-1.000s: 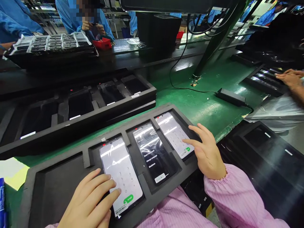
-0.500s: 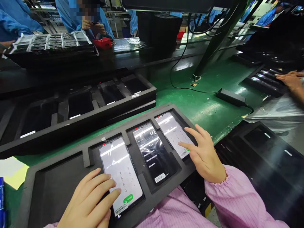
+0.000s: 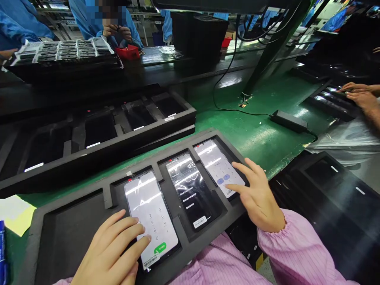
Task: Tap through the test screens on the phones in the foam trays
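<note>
A black foam tray (image 3: 190,237) lies before me with three smartphones in its slots; the leftmost slot holds none. My left hand (image 3: 114,245), fingers spread, rests over the left edge of the nearest smartphone (image 3: 157,221), whose lit screen shows a dial pad and a green call button. The middle smartphone (image 3: 192,194) displays a dark menu with "Change Language" and "Shutdown". Over the right smartphone (image 3: 212,156), also on a dial pad, hovers my right hand (image 3: 258,194) with thumb and fingers apart. Its thumb is at the lower keys, two of which are highlighted.
Behind stands another foam tray (image 3: 166,124) of dark phones. A power adapter (image 3: 289,120) with its cable lies on the green table (image 3: 255,138). At right are stacked black trays (image 3: 329,190) and a co-worker's hands (image 3: 360,97). A blue marker (image 3: 2,253) lies at left.
My right thumb has shifted down the right phone's dial pad. Typed characters and two highlighted keys now show there. My left hand has stayed put.
</note>
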### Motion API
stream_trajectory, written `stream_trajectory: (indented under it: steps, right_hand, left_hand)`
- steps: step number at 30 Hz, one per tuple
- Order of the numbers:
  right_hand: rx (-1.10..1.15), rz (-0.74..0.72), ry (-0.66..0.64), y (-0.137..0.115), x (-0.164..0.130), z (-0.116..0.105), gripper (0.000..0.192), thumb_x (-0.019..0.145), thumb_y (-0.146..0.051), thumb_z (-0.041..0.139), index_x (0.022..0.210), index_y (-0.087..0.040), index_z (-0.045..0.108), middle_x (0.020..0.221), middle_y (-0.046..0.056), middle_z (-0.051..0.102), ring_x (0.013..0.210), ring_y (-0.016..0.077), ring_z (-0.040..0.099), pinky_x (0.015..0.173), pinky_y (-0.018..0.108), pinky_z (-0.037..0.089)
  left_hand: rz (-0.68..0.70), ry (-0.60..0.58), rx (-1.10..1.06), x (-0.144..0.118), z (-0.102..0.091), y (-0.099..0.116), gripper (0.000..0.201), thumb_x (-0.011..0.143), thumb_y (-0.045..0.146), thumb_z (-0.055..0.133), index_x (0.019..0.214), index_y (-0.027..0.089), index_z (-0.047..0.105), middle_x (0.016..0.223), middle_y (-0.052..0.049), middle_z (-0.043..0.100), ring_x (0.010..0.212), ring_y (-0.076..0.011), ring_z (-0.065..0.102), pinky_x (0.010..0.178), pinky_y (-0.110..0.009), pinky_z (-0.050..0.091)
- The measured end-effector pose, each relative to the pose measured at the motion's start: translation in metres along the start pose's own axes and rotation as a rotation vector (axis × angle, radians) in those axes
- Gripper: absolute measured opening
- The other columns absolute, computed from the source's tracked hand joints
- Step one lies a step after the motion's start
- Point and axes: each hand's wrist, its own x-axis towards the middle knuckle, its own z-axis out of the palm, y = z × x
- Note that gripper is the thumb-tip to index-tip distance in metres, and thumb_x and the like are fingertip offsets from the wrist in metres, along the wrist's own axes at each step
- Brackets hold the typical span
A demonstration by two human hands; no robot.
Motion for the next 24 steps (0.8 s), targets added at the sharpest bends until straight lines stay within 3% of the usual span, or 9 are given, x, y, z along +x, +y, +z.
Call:
stream_trajectory:
  steps: [2,6,9,14,20,24]
  right_hand:
    - [0.004,-0.013,-0.022,-0.003,0.001,0.0,0.04,0.091,-0.03,0.033,0.09,-0.026,0.073,0.136,0.007,0.046,0.133,0.0347,0.029,0.102,0.065,0.025]
    - [-0.017,0.09,0.148,0.002,0.001,0.0,0.044,0.091,-0.026,0.031,0.081,-0.021,0.073,0.128,0.01,0.052,0.129,0.0352,0.036,0.102,0.063,0.03]
    - [-0.054,0.143,0.152,0.006,0.0,0.001,0.041,0.091,-0.026,0.033,0.082,-0.02,0.073,0.128,0.01,0.052,0.128,0.0372,0.037,0.101,0.065,0.03]
    - [0.042,-0.035,0.014,-0.007,0.0,0.002,0.037,0.09,-0.027,0.035,0.088,-0.022,0.072,0.134,0.008,0.048,0.131,0.0371,0.032,0.101,0.064,0.03]
    - [0.174,-0.067,0.175,-0.005,0.0,0.0,0.033,0.089,-0.022,0.033,0.086,-0.018,0.065,0.121,0.009,0.057,0.126,0.0332,0.041,0.1,0.053,0.036]
    - [0.176,-0.062,0.143,-0.001,0.008,-0.002,0.025,0.089,-0.02,0.033,0.088,-0.02,0.059,0.109,0.009,0.062,0.119,0.0292,0.049,0.096,0.049,0.04]
  left_hand:
    - [-0.002,-0.001,0.002,0.0,0.0,-0.001,0.032,0.078,0.008,0.044,0.101,0.02,0.062,0.103,-0.003,0.063,0.108,-0.0193,0.053,0.11,-0.04,0.03]
    - [0.012,-0.014,-0.002,0.001,-0.002,0.0,0.032,0.077,0.007,0.044,0.101,0.02,0.062,0.103,-0.004,0.062,0.109,-0.0191,0.052,0.11,-0.04,0.029]
    - [0.021,-0.037,-0.002,0.002,-0.004,0.001,0.034,0.076,0.007,0.045,0.103,0.02,0.061,0.105,-0.004,0.062,0.109,-0.0191,0.051,0.11,-0.042,0.029]
    - [-0.004,-0.066,0.007,0.002,-0.005,0.003,0.037,0.074,0.008,0.044,0.104,0.021,0.06,0.102,-0.004,0.063,0.105,-0.0199,0.053,0.106,-0.044,0.033]
    - [0.021,-0.044,0.017,0.002,-0.007,0.006,0.036,0.071,0.007,0.043,0.1,0.019,0.061,0.099,-0.005,0.064,0.103,-0.0196,0.054,0.107,-0.043,0.033]
    - [0.01,-0.043,-0.004,0.003,-0.007,0.008,0.035,0.072,0.007,0.042,0.099,0.019,0.061,0.097,-0.004,0.064,0.102,-0.0195,0.054,0.105,-0.044,0.034]
